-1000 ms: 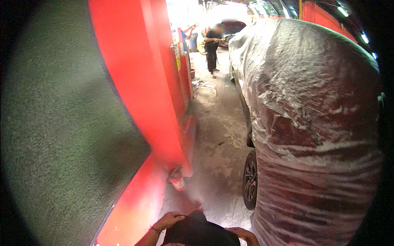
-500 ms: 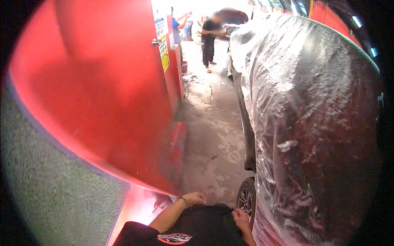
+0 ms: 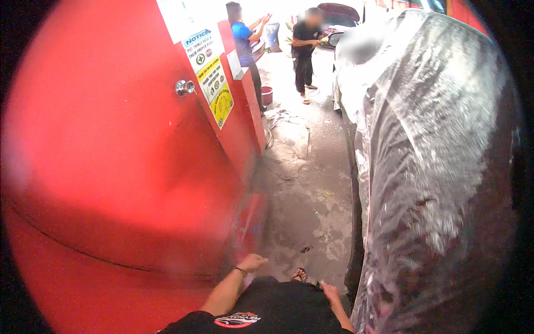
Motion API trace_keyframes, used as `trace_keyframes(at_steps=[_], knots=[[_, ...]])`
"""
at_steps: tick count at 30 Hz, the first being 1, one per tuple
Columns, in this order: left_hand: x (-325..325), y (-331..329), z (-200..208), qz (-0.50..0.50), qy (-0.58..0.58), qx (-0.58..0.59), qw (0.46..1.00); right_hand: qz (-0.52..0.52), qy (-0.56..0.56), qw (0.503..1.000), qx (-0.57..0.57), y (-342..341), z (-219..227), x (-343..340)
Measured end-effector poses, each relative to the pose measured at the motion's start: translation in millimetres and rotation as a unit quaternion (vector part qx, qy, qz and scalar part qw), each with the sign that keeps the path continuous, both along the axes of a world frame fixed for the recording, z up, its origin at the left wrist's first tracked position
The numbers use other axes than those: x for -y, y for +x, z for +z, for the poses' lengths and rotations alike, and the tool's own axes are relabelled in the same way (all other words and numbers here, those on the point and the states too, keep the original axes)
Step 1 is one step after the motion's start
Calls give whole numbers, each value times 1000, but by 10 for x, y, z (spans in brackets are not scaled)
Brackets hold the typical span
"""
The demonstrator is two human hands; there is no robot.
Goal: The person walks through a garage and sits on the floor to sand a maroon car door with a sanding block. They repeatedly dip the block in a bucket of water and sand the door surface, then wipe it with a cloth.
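Note:
My left hand (image 3: 253, 263), with a dark band at its wrist, is out in front of my black shirt (image 3: 278, 306), beside the lower part of the red wall. Its fingers are loosely curled and nothing shows in them. On the other side of my body, my right hand (image 3: 330, 290) hangs close to the covered car (image 3: 428, 167), apart from it. The fingers there are also curled, with the thumb toward the front, and I see no object in them. Between the two hands my sandalled foot (image 3: 300, 274) is on the concrete floor (image 3: 300, 222).
A red door (image 3: 122, 111) with a round knob (image 3: 184, 88) and posted signs (image 3: 214, 83) lines the left. Clear plastic sheeting drapes the car at right. Down the narrow passage are a person in blue (image 3: 243, 42), a person in black (image 3: 305, 50), a red bucket (image 3: 267, 96) and cloths (image 3: 282, 116).
I have moved forward along the passage; the door knob, signs and two people look nearer. The car's wheel and the grey-green surface at lower left have left view. Both hands stay low before me.

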State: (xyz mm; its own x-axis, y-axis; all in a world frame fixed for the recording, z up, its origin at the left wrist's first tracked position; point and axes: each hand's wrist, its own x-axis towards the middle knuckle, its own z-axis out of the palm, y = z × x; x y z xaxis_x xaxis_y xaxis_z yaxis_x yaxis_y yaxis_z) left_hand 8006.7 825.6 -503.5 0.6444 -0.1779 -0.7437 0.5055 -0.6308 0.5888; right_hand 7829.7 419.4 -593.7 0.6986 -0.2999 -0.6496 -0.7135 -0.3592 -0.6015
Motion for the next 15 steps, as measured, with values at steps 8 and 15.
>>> trace_keyframes(at_steps=[8, 15], knots=[[-1473, 311, -1127, -109, 185, 81, 973, 35, 48, 998, 14, 3189, -302, 432], [-922, 1341, -1184, 110, 112, -199, 967, 41, -88, 995, 4, 4147, -648, 1240]])
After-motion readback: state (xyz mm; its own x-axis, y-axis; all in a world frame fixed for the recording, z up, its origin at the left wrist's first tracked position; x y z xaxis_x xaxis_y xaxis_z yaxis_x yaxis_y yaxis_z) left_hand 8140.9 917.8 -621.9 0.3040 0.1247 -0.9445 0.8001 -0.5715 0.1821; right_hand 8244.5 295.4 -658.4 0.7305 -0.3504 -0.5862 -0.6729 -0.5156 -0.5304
